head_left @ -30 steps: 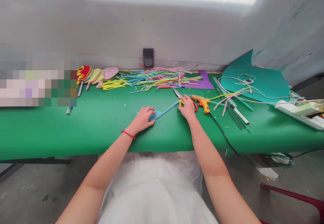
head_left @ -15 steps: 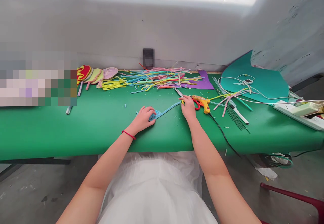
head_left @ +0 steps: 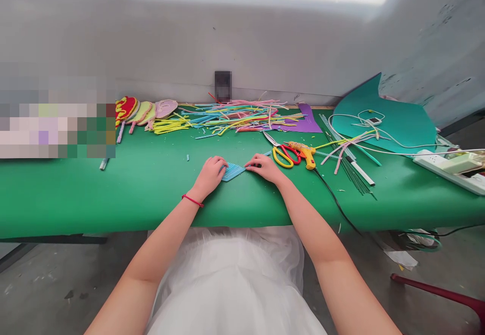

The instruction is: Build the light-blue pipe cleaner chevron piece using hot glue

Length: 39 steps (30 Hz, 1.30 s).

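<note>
A small blue piece made of wound strips (head_left: 232,171) lies flat on the green table (head_left: 113,193), with a loose blue strip running off to its right. My left hand (head_left: 209,174) presses on its left side, fingers curled over it. My right hand (head_left: 264,167) rests fingers-down on the blue strip just right of the piece. Scissors (head_left: 282,152) with yellow and red handles lie on the table beyond my right hand, let go. A yellow glue gun (head_left: 304,151) sits next to them.
A heap of coloured strips (head_left: 238,115) lies at the table's back, with finished shapes (head_left: 144,112) at the back left. A teal sheet (head_left: 390,123), white cables, thin rods (head_left: 348,163) and a power strip (head_left: 447,168) fill the right side. A red chair leg (head_left: 435,294) is low right.
My right hand has let go of the scissors and moved left onto the blue strip beside the piece. The scissors now lie by the glue gun. My left hand stayed put.
</note>
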{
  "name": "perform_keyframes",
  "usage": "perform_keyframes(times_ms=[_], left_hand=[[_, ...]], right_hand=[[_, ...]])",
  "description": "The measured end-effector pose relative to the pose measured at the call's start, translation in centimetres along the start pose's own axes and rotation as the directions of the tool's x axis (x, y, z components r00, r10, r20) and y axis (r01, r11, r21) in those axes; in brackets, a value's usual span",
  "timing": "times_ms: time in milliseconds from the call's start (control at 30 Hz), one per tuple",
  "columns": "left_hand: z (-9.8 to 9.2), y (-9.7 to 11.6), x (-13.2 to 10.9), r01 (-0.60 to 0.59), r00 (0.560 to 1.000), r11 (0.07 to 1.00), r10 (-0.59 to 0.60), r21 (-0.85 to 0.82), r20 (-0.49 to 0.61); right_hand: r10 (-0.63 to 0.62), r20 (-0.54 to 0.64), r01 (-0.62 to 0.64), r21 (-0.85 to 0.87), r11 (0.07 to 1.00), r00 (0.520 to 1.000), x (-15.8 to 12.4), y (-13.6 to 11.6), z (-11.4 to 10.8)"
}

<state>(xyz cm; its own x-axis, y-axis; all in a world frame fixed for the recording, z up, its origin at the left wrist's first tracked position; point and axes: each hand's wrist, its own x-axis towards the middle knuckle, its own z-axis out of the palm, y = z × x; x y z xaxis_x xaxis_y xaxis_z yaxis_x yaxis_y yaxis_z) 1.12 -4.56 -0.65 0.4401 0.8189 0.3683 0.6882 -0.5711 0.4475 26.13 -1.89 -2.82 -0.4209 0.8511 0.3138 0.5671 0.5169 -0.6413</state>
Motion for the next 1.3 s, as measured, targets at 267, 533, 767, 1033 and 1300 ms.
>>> perform_keyframes(times_ms=[267,533,767,1033,1300], left_hand=[[0.1,0.0,-0.1,0.022,1.000,0.998,-0.021,-0.054,0.011],[-0.2,0.0,-0.4,0.013,0.996,1.000,-0.011,-0.017,0.093],[-0.4,-0.8,-0.8,-0.026,0.968,0.999,0.018,0.029,0.249],[-1.1,-1.3,-0.8,-0.025,0.981,1.000,0.025,-0.005,0.193],[-1.4,-0.8,-0.8,-0.024,0.981,1.000,0.022,0.009,0.194]], right_hand=[[-0.007,-0.014,0.007,0.015,1.000,1.000,0.2,-0.1,0.5],[0.023,-0.005,-0.023,0.051,0.998,1.000,0.2,-0.2,0.4],[0.024,0.001,-0.024,0.051,0.998,1.000,0.2,0.2,0.4],[0.036,0.001,-0.036,0.046,0.998,0.999,0.1,-0.1,0.2],[0.023,-0.006,-0.023,0.058,0.998,1.000,0.1,0.1,0.3]])
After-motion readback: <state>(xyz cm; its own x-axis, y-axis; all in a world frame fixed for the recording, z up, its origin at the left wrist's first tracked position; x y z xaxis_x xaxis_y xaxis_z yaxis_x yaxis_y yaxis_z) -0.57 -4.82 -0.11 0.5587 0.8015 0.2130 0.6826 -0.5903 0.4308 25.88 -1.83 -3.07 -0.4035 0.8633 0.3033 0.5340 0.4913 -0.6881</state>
